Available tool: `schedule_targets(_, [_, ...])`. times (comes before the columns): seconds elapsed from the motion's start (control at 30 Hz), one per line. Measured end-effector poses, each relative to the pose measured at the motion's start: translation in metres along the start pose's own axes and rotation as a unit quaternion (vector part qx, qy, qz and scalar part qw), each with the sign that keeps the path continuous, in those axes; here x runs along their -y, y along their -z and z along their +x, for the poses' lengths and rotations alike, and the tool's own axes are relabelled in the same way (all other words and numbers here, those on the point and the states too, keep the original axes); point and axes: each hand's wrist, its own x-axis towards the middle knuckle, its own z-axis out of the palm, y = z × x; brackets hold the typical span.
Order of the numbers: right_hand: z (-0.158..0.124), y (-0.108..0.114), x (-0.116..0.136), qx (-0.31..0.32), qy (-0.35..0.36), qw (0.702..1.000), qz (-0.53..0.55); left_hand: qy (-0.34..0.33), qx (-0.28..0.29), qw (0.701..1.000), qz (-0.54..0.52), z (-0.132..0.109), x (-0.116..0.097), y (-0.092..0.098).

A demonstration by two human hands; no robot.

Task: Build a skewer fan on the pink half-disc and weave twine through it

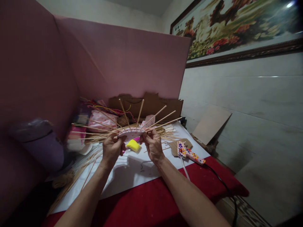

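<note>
Between my two hands is a pale, pink-dotted fabric-covered disc (131, 134), held up over the table and tilted. Several thin wooden sticks (139, 113) fan outward from its far edge. My left hand (113, 146) pinches the disc's left side, fingers closed. On the right side, my right hand (152, 143) grips the rim near the base of the sticks. A yellow packet (133, 145) lies on the white sheet just beyond and below the disc.
A flower-patterned glue gun (189, 152) rests on a cardboard piece (174, 148) at right, its black cord (221, 181) trailing off the red cloth (142, 205). Loose sticks (81, 170) lie at left on the white sheet (127, 179). Dotted fabric (104, 119) and torn cardboard (153, 105) stand behind.
</note>
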Motion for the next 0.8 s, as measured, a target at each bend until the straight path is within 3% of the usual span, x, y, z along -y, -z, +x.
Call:
schedule_targets(0.6, [0.0, -0.002, 0.005, 0.035, 0.026, 0.999, -0.026, -0.013, 0.005, 1.0, -0.016, 0.0, 0.003, 0.004])
schedule_targets(0.8, [-0.004, -0.005, 0.011, 0.062, 0.048, 0.996, -0.052, -0.051, 0.001, 0.998, -0.025, 0.002, -0.001, 0.005])
